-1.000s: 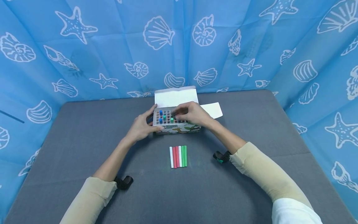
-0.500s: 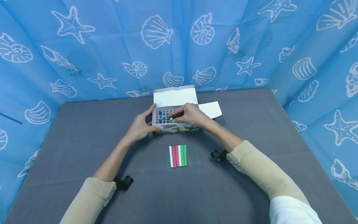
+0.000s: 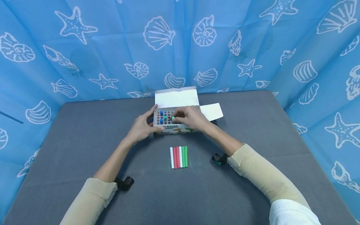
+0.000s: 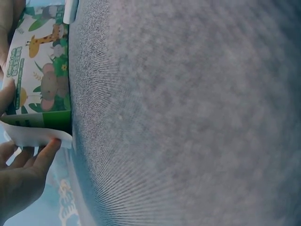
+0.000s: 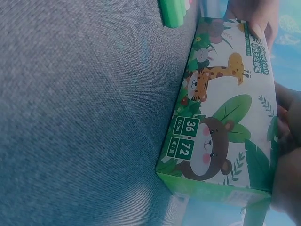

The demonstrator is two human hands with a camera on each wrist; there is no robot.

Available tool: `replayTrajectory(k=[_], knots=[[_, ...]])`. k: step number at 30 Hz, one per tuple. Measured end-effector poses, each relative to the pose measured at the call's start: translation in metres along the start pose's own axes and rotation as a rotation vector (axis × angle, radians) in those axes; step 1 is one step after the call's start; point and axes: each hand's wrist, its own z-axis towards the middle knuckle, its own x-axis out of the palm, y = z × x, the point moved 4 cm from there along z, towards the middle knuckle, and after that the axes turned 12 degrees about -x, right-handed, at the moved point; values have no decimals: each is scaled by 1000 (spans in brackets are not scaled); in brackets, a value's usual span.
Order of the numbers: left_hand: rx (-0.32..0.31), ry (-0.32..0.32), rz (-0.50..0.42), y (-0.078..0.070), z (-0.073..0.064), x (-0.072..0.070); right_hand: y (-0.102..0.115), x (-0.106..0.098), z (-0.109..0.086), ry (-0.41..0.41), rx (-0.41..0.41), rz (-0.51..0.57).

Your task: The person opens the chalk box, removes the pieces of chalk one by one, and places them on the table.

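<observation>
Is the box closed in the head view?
No, the box is open: its white flap is folded back behind the perforated top.

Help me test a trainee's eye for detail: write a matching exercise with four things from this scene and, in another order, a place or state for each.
1. left hand
2. right hand
3. loose chalk sticks
4. chalk box

A. side by side on the grey tabletop
B. open and animal-printed
C. at a green chalk stick standing in the box
D. gripping the box's left end

Pairs: 1-D, 2-C, 3-A, 4-B
</observation>
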Motion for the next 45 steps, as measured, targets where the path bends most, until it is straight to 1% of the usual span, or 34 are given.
replayTrajectory(k=[7,14,18,25,30,36,41,45], knots=[[-13,-1,-4,1,-1,0,2,1,-1,-5,-13,-4],[-24,-7,5,-1,0,1,1,-1,-3,-13,8,19],[-27,-15,15,-2,1,1,2,-2,-3,-41,-11,38],[-31,-18,22,-1,0,1,2,-6,-6,-149,-31,197],[-25,-17,20,-1,0,1,2,-10,-6,-193,-20,246],[-17,-10,22,-1,1,0,4,-18,-8,-290,-9,331],[-19,-7,9,0,0,0,6,-26,-15,-330,19,399],[-19,-6,9,0,0,0,6,-29,-23,-350,66,453]])
